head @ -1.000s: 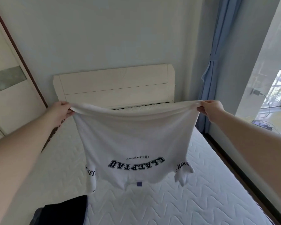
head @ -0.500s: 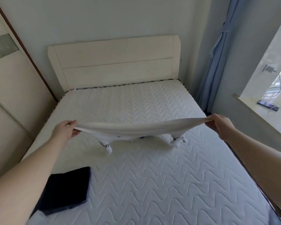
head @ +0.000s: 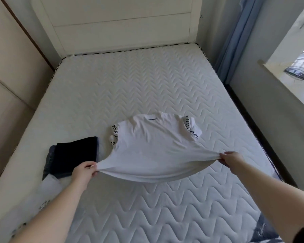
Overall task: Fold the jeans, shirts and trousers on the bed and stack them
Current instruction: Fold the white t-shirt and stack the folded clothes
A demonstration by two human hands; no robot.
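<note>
Laying the white shirt [head: 156,148] flat on the bed [head: 147,81] for folding.

You are pinching the hem corners, left hand [head: 84,170] and right hand [head: 231,159] each clamped on cloth. Keep the hem taut while lowering it, so no creases set. The collar end is resting farther out; the folded dark stack [head: 72,156] is lying just beside your left hand.

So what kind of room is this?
It looks like a bedroom. There is a bed with a bare quilted mattress and a pale headboard, a blue curtain by the window, and a white T-shirt being laid out for folding.
</note>
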